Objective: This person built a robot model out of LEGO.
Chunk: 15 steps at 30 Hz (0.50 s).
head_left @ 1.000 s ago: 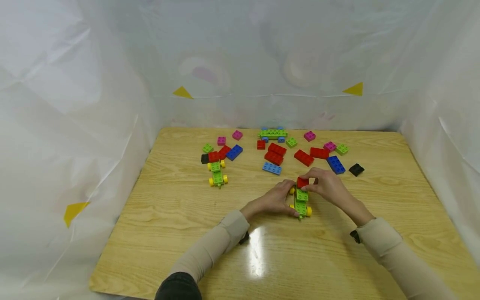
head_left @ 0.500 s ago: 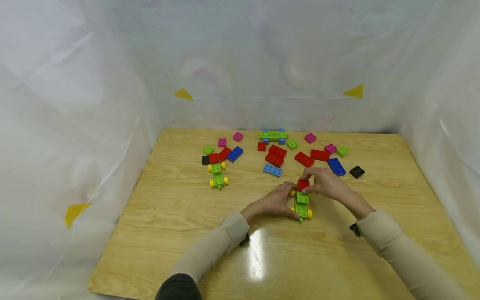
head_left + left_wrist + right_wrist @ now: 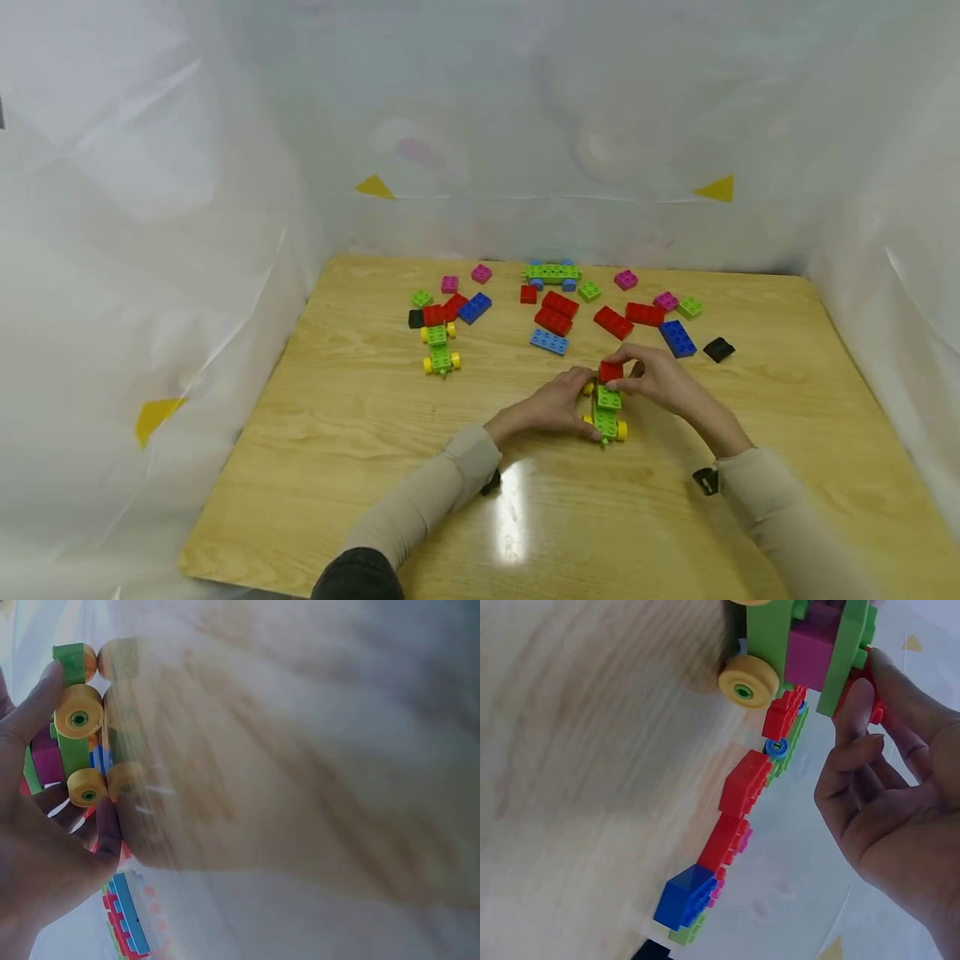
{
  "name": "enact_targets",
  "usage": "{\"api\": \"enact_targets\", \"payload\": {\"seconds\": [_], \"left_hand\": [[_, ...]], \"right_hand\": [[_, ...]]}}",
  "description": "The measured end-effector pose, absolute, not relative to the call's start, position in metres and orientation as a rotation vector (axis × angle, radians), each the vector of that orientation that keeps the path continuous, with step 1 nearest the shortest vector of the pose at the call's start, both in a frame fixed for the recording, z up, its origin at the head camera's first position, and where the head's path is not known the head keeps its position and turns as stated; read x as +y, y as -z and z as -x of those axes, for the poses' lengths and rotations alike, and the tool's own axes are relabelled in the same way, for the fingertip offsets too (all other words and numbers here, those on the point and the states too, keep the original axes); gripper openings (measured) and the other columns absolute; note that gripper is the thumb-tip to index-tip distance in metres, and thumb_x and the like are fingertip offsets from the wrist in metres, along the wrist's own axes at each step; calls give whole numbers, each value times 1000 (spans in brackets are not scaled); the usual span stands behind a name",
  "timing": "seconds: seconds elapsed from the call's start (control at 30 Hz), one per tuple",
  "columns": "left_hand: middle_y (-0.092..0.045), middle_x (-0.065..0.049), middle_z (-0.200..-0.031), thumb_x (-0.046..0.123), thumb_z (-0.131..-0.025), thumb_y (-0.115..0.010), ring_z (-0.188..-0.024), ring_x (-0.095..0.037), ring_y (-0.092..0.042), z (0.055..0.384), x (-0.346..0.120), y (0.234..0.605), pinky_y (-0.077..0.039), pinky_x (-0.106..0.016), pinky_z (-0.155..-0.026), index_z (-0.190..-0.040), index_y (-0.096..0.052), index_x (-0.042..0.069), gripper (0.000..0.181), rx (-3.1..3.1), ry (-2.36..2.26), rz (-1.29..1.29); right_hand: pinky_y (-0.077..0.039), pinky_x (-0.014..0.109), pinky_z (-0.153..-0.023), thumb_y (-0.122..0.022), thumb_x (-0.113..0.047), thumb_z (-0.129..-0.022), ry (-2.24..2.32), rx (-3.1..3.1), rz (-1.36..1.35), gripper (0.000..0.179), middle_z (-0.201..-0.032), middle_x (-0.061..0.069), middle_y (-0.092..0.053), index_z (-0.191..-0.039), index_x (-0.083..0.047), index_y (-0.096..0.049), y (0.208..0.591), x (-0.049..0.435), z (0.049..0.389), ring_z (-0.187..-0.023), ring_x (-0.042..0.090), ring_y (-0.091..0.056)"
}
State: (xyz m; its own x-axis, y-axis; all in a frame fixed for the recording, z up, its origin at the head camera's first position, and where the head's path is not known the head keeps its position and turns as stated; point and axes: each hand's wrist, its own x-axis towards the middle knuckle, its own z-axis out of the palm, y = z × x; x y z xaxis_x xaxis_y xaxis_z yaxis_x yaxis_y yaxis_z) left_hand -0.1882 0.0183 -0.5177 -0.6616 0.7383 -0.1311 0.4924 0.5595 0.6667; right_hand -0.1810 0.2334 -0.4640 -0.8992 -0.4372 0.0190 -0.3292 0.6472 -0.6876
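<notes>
Between the thumb and fingers of my left hand (image 3: 553, 406) is a small toy car (image 3: 604, 423), with a green base and yellow wheels. Its thumb lies along the near end, the fingers at the far end. A magenta brick (image 3: 811, 652) sits on the green base, under a longer green brick (image 3: 844, 660). On top, at the car's far end, my right hand (image 3: 660, 379) pinches a red brick (image 3: 611, 372) between thumb and index finger. In the right wrist view the red brick is partly hidden by these fingers.
Another yellow-wheeled green car (image 3: 440, 357) stands to the left. Behind the hands lie several loose bricks, among them a light blue brick (image 3: 550, 342), a dark blue brick (image 3: 678, 338) and a black piece (image 3: 719, 349). A blue-wheeled green base (image 3: 552, 273) stands at the table's back edge.
The head view has shifted slightly. Both hands keep their holds on the car and the red brick, with hardly any visible movement.
</notes>
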Motion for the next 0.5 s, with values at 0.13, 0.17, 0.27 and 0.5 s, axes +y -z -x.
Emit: {"api": "enact_targets", "payload": {"seconds": [0.13,0.17,0.27,0.5], "left_hand": [[-36,1,-147,50,-76,-78,-133,-13,-37,187,19,518,-35,-30,-107,-151,-26,17,97,2409,-823,-984],[-36,1,-148,50,-76,-78,-133,-13,-37,187,19,518,-35,-30,-107,-151,-25,18,98,2413,-819,-979],[-35,1,-149,51,-76,-78,-134,-14,-36,187,20,519,-35,-31,-107,-152,-23,18,99,2416,-825,-970],[-31,0,-153,54,-76,-75,-138,-14,-32,185,21,520,-34,-35,-108,-154,-20,19,101,2424,-805,-985]], "right_hand": [[-50,27,-63,-73,-16,-87,1119,2743,659,29,-109,13,-67,-114,-7,-67,470,236,177,-71,14,-59],[-50,27,-63,-73,-17,-87,1115,2758,674,29,-109,12,-67,-114,-7,-67,471,236,176,-71,14,-59],[-50,28,-64,-72,-17,-87,1087,2799,709,28,-109,10,-67,-114,-8,-67,471,236,175,-72,14,-59],[-49,26,-62,-72,-13,-87,1016,2843,766,27,-107,9,-68,-113,-7,-68,466,238,172,-72,12,-58]]}}
